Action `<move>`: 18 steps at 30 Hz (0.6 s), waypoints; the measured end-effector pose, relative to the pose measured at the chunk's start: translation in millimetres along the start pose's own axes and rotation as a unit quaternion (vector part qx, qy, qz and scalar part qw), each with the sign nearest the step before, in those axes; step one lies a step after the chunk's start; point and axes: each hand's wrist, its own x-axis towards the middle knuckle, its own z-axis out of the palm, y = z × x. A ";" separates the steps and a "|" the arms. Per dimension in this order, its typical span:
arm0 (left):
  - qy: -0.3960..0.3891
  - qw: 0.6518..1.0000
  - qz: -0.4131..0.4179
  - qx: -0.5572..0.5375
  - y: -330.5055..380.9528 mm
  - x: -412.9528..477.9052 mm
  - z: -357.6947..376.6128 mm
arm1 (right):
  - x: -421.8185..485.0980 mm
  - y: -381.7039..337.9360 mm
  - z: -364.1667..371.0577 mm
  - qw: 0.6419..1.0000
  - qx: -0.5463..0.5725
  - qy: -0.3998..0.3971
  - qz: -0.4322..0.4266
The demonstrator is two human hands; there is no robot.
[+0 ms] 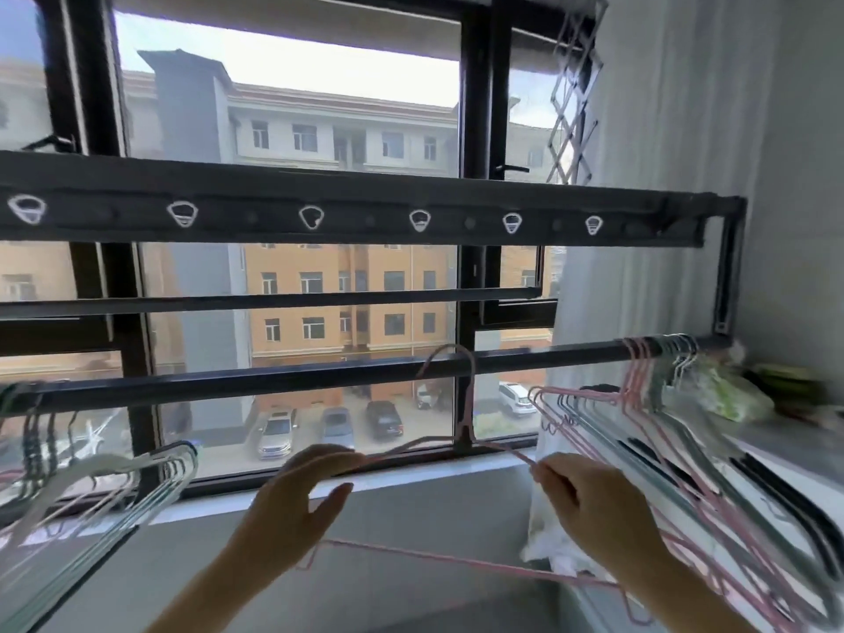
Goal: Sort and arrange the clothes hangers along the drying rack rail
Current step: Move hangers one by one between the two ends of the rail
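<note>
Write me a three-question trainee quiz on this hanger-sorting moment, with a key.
1. True or false: only the right hand holds the hanger, and the left hand is free.
2. What colour is the hanger in the hands? A white, B pink, C black.
3. Fill in: the bunch nearest the side wall hangs at the ___ end of the rail.

Key:
1. False. Both hands grip it, one on each shoulder.
2. B.
3. Right.
</note>
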 end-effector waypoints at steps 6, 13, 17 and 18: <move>0.030 0.999 -0.036 0.001 3.3 9.6 10.6 | 6.4 49.6 -32.2 0.994 -0.002 0.061 0.090; 0.014 0.998 -0.065 -0.021 1.9 10.4 19.9 | 22.2 79.9 -45.7 0.978 -0.050 0.080 0.187; 0.018 0.996 -0.084 -0.027 -2.3 9.1 20.0 | 32.1 88.6 -38.9 0.969 -0.077 0.071 0.223; 0.019 0.995 -0.089 -0.028 -3.6 8.2 19.6 | 32.0 90.3 -35.7 0.968 -0.087 0.066 0.225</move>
